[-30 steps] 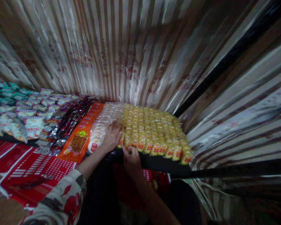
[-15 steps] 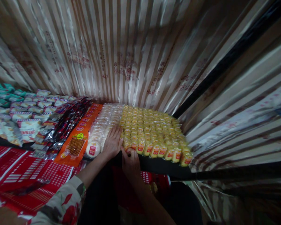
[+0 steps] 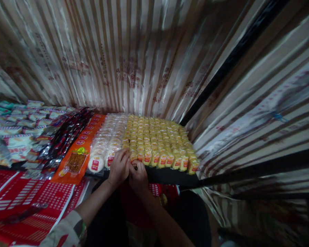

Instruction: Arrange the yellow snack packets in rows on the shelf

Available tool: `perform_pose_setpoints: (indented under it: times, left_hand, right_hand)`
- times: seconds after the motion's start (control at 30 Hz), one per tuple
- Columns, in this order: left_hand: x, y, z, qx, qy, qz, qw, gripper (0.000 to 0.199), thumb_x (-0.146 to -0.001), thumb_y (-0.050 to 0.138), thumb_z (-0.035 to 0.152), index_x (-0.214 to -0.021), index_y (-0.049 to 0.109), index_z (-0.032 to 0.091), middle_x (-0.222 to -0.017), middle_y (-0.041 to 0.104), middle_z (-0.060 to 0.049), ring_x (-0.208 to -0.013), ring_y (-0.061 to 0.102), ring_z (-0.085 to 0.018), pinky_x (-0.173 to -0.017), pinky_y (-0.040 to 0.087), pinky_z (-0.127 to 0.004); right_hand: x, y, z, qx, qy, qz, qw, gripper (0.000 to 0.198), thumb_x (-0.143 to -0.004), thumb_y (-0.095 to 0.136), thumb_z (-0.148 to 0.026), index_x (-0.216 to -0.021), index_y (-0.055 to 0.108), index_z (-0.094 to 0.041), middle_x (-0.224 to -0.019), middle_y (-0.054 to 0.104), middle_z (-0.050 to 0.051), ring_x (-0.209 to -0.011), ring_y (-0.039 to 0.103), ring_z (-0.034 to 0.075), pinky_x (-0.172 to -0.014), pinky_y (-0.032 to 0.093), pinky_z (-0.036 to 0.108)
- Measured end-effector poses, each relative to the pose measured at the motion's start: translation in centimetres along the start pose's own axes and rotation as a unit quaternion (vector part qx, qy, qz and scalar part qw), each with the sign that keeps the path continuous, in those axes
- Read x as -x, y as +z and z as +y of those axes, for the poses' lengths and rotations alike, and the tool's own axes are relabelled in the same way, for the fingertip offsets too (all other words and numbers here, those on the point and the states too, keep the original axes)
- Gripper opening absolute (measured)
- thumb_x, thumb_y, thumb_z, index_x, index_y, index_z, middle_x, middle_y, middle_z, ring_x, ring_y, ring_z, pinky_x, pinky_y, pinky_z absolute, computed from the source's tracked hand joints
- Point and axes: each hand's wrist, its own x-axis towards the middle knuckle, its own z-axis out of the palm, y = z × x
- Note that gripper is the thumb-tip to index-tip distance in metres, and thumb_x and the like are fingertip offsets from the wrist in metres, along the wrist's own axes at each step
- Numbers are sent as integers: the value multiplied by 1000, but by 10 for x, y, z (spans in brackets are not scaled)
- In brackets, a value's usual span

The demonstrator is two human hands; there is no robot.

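Observation:
My left hand [image 3: 120, 167] is at the shelf's front edge, its fingers curled down where the white and yellow rows meet. Right beside it, my right hand [image 3: 139, 176] is closed in a pinch, the two hands' fingertips close together. What lies between the fingers is hidden. Behind and to the right of them stand tight rows of small yellow wrapped cakes [image 3: 158, 145] with red and orange labels. Left of the hands are rows of round white snacks in clear wrappers [image 3: 96, 163], with red labels on the front ones.
An orange snack pack [image 3: 78, 156] lies left of the white rows, beside dark shiny packets [image 3: 65, 137] and white bags [image 3: 18, 145]. Red baskets [image 3: 36, 202] sit below at left. A black pole [image 3: 208, 84] slants before the striped plastic sheeting [image 3: 134, 55].
My left hand has drawn back off the white snacks, and its flat fingers have curled beside my right hand. My right hand stays pinched. The view has shifted slightly right.

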Motion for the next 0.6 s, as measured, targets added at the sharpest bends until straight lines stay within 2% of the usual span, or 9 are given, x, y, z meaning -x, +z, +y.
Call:
perform_pose_setpoints:
  times: [0.07,0.17,0.3,0.4,0.5,0.57,0.6]
  left_hand:
    - [13,0,11,39,15,-40,998,30,-86,38,17,-110,56,15,-111,58,-12,-105,52,-22,-93,45,-39]
    - [24,2,19,64,22,-75,995,31,-86,37,17,-110,56,14,-111,59,-11,-104,52,-21,-93,45,-39]
    - [23,3,19,63,9,-74,995,31,-85,37,17,-110,55,14,-110,59,-11,-104,52,-21,-93,44,-39]
    - [27,-1,22,65,-4,-69,995,27,-87,36,17,-105,56,14,-103,61,-10,-99,54,-20,-89,46,-37]
    - [47,-4,32,91,-30,-75,993,24,-87,36,16,-96,58,15,-95,62,-9,-93,55,-19,-85,47,-34]
    - [68,0,42,124,-55,-107,985,24,-87,35,15,-93,58,16,-93,62,-8,-92,55,-17,-84,47,-32]
    - [79,5,48,142,-69,-138,978,24,-86,35,15,-94,58,17,-94,61,-7,-92,56,-16,-84,46,-30]
  right_hand:
    - [2,-2,0,-8,-4,6,1000,24,-88,41,-22,-100,62,-19,-91,55,9,-84,46,20,-73,43,33]
    - [2,-4,1,-16,-7,2,1000,24,-89,39,-25,-88,62,-18,-86,57,9,-81,46,21,-73,44,33]
    - [3,-11,0,-73,-14,11,997,27,-89,37,-24,-93,62,-17,-94,59,11,-88,48,21,-78,46,34]
    - [19,-21,-4,-135,-19,5,991,27,-88,36,-18,-100,61,-17,-104,58,11,-98,49,20,-85,45,34]
    - [54,-30,-2,-171,6,-68,983,32,-84,37,-10,-105,60,-17,-104,59,11,-100,52,19,-86,46,33]
    - [80,-32,4,-142,48,-157,976,34,-82,38,-9,-107,60,-17,-108,59,11,-101,54,19,-87,46,32]
    - [92,-32,9,-98,89,-221,966,36,-81,38,-8,-109,60,-17,-111,59,11,-102,54,18,-88,45,30]
